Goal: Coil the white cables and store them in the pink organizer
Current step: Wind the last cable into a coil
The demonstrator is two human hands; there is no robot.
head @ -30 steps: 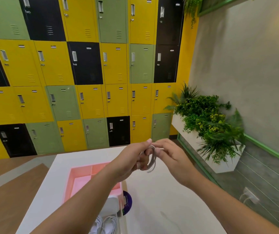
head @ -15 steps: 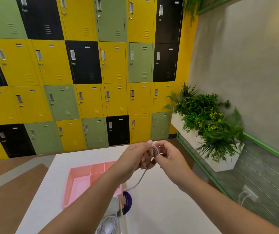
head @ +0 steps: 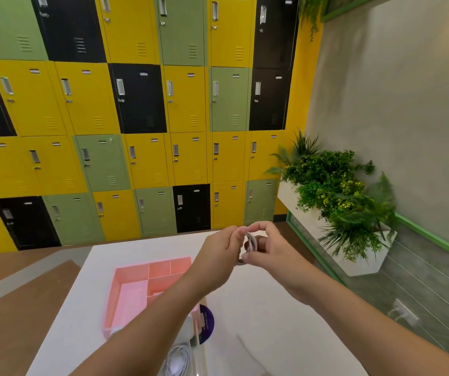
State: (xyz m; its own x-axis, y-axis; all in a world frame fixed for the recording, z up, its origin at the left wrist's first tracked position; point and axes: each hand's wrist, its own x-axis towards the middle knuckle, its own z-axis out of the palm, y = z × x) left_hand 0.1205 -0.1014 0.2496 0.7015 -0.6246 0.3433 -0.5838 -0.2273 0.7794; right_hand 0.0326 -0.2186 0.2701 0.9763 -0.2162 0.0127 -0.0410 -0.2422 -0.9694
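Pinching thin white cable coil (head: 251,244): left hand (head: 218,252), right hand (head: 273,253) | judged light, springy | hold across loops.

1. The purple round disc (head: 206,323), just beside the near right corner of the pink organizer (head: 153,262), carries small white print, too blurred to read.
2. The label plates (head: 86,72) on the far lockers (head: 82,109) are too small to read.
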